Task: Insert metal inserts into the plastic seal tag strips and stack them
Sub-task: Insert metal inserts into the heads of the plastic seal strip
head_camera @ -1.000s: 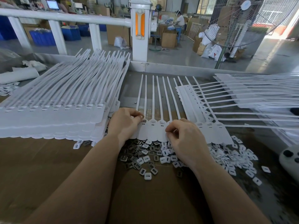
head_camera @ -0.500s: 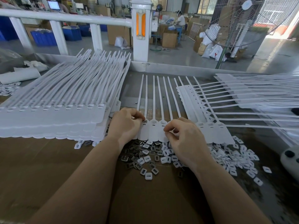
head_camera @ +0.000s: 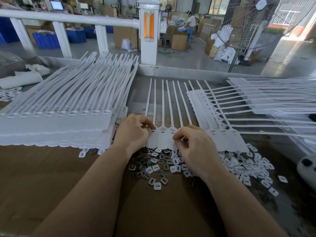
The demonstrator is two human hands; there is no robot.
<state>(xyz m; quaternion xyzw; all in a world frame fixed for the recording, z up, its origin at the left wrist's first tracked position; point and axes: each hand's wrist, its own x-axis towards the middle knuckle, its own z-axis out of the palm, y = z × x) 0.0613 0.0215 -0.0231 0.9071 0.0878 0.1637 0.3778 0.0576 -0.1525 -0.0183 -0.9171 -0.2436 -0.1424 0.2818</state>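
Left hand: fingertips pinched at strip socket, pressing insert; barely shifted. Right hand: now curled lower over strip's tag end. Strip mid-worktop; loose inserts beneath. Seating continues; stack at left edge awaits.

You are working plain white plastic seal tag strips over brown cardboard; small square inserts are showing white and dark grey, beneath a white post with an orange panel.
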